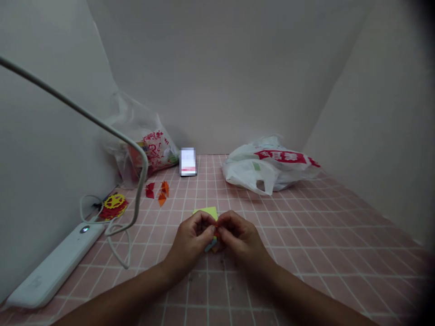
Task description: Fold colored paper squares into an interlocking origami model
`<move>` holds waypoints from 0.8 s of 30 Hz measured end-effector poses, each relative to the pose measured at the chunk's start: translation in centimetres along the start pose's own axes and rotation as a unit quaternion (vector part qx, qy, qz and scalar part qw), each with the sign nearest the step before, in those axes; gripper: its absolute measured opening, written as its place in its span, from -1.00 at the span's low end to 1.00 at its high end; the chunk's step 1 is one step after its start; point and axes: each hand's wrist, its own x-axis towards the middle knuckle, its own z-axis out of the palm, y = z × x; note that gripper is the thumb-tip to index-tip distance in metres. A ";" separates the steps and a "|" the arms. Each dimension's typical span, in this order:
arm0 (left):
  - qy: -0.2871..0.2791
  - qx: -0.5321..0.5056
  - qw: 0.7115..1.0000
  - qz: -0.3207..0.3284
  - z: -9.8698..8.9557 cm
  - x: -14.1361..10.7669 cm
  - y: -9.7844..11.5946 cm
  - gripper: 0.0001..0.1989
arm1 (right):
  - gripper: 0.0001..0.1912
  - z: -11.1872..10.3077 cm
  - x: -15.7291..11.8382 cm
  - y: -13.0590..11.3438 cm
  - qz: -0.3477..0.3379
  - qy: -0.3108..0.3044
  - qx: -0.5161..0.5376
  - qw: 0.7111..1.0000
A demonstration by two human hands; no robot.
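My left hand [195,233] and my right hand [239,233] meet at the middle of the table. Thumbs and forefingers of both are pinched on a small orange piece of paper [216,226], mostly hidden by the fingertips. Behind and partly under the hands lies a yellow sheet of paper [208,211]. A light blue piece of paper [210,245] shows below the left thumb. Farther off to the left sit a red folded paper piece [150,190] and two orange folded paper pieces [162,198], apart from both hands.
A phone [188,162] leans at the back. Plastic bags stand at back left [156,151] and back right [272,165]. Red and yellow cutouts [114,206], a white power bank-like device [56,267] and a pale cable [139,199] are on the left of the pink tiled surface [306,253].
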 end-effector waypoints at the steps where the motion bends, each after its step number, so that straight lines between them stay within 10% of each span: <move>1: -0.002 -0.005 1.000 -0.007 0.0 0.0 0.0 -0.86 | -0.96 0.0 0.0 0.0 0.003 -0.002 0.010 1.000; 24: 0.001 0.008 1.000 -0.022 0.1 -0.4 0.3 -0.82 | -0.95 -0.1 -0.1 0.0 0.005 0.010 -0.007 1.000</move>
